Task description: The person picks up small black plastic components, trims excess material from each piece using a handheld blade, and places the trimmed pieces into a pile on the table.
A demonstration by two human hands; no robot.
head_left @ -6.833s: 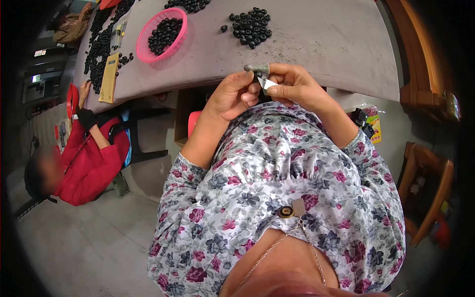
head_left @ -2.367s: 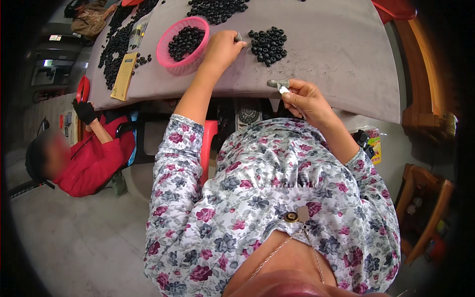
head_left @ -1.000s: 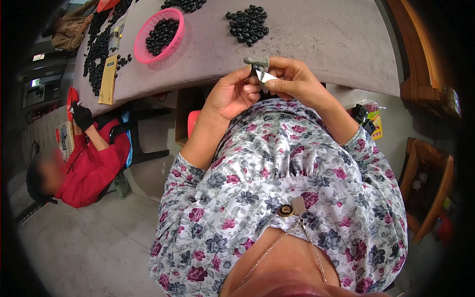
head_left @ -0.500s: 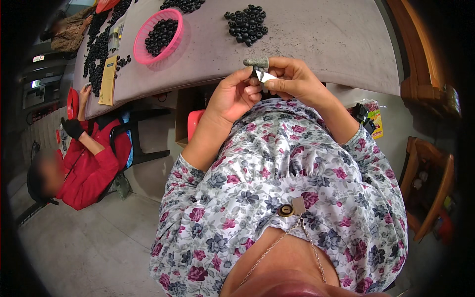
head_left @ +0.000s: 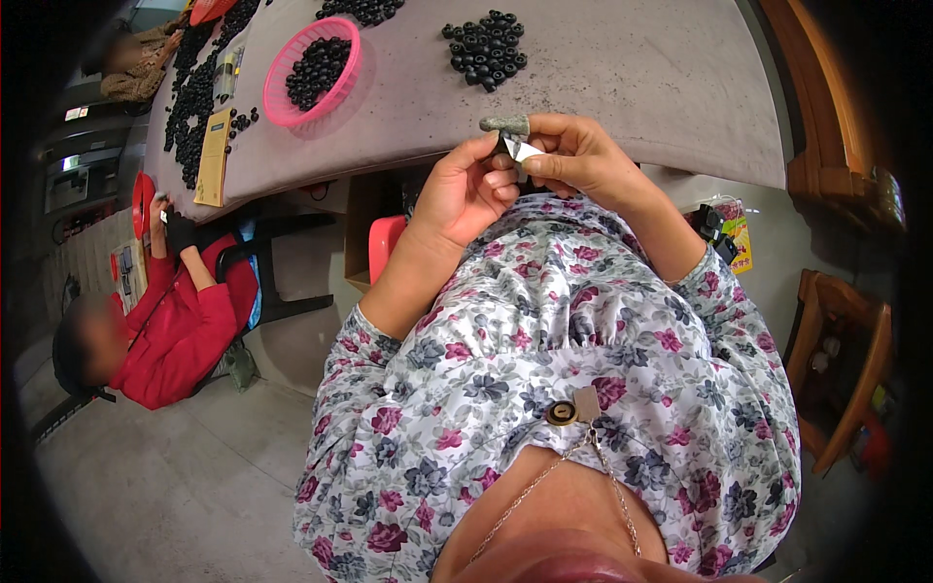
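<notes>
Pinching a small dark thing (head_left: pixel 502 143), mostly hidden, between thumb and curled fingers of the left hand (head_left: pixel 471 185), near the table (head_left: pixel 641 68). Holding a white piece (head_left: pixel 526 152), hard to make out, between closed thumb and fingers of the right hand (head_left: pixel 575 157).

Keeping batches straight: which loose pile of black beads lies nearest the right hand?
The pile of black beads right of the pink basket; other piles lie left of or beyond that basket, farther from the right hand.
</notes>
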